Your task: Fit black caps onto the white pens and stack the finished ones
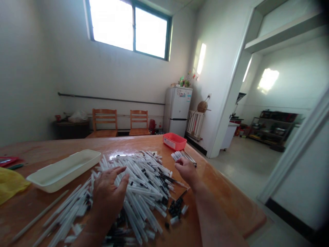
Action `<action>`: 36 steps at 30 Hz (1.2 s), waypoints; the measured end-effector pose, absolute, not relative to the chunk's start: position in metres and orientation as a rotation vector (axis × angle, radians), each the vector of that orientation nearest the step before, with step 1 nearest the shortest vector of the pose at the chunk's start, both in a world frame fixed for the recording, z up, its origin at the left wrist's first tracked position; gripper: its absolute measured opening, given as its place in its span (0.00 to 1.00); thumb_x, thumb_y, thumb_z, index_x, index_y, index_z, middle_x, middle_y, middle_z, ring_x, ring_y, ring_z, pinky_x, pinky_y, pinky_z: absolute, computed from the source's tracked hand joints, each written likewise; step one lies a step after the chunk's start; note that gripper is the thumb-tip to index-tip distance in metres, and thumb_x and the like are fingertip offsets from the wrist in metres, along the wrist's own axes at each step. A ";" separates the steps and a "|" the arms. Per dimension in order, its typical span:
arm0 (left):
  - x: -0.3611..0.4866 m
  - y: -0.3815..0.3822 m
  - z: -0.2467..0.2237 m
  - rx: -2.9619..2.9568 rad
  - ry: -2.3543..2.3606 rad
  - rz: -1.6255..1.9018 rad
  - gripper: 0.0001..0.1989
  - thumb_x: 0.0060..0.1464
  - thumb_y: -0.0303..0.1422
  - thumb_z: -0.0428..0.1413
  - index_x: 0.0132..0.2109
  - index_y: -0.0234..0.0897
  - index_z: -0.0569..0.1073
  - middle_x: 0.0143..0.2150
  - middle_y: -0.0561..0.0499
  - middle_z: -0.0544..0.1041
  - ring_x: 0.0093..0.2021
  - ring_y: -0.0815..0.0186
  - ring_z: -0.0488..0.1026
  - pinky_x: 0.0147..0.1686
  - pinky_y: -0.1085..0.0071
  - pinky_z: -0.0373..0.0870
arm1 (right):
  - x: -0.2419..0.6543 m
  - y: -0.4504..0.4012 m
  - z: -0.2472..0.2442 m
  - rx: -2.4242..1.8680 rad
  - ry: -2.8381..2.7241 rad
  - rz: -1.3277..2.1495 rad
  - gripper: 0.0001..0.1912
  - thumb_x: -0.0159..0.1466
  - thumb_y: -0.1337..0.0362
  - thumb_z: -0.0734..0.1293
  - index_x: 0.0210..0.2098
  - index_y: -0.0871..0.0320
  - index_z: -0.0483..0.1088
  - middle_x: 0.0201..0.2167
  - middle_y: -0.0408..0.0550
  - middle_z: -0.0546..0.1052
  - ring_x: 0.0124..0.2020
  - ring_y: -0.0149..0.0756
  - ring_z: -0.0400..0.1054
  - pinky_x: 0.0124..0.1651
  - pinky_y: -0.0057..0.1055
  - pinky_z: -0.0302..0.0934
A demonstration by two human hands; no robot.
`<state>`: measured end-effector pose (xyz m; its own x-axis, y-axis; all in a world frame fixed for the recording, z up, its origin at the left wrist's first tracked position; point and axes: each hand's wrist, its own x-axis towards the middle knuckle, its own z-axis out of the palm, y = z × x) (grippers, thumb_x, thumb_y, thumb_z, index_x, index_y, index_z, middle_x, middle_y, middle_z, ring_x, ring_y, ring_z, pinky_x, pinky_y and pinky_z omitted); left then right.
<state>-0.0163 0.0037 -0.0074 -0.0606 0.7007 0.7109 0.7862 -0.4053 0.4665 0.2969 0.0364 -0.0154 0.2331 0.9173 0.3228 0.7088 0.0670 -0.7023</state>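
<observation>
A large pile of clear pen barrels (144, 200), mixed with dark thin parts, covers the middle of the table. My left hand (109, 188) hovers over or rests on the left side of this pile, fingers apart with nothing in them. At the right, my right hand (187, 171) has its fingers bent together beside a small row of pens (177, 155) with white bodies and dark ends. Whatever the right fingers hold, if anything, is hidden. Small black plugs (176, 206) lie in a cluster near the pile's right edge.
A long cream tray (64, 169) stands left of the pile; a red plastic basket (174, 141) sits at the table's far edge. A yellow bag (11, 185) lies far left, and a thin stick (41, 214) nearby. Two wooden chairs (105, 121) and a fridge (178, 108) are behind.
</observation>
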 end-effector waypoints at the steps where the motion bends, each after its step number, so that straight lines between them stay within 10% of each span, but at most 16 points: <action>1: -0.017 0.004 -0.006 -2.103 -1.723 -1.523 0.17 0.57 0.42 0.55 0.47 0.38 0.78 0.47 0.42 0.79 0.52 0.49 0.72 0.58 0.54 0.61 | 0.290 0.033 -0.014 -1.633 -1.599 0.379 0.08 0.59 0.64 0.64 0.33 0.60 0.74 0.29 0.45 0.77 0.31 0.34 0.69 0.34 0.26 0.59; 16: -0.017 0.003 -0.005 -2.082 -2.132 -1.921 0.14 0.53 0.37 0.55 0.46 0.40 0.75 0.43 0.48 0.80 0.44 0.56 0.76 0.47 0.63 0.67 | 0.249 -0.008 0.006 -1.537 -2.344 0.685 0.17 0.53 0.49 0.73 0.31 0.56 0.74 0.28 0.41 0.75 0.28 0.30 0.64 0.27 0.25 0.49; 36: 0.000 -0.003 -0.013 -2.399 -2.096 -1.989 0.13 0.53 0.38 0.58 0.44 0.38 0.76 0.38 0.48 0.82 0.40 0.57 0.78 0.43 0.64 0.69 | 0.272 -0.008 0.019 -1.379 -2.066 0.874 0.11 0.62 0.60 0.66 0.26 0.59 0.64 0.23 0.38 0.65 0.26 0.27 0.57 0.28 0.24 0.49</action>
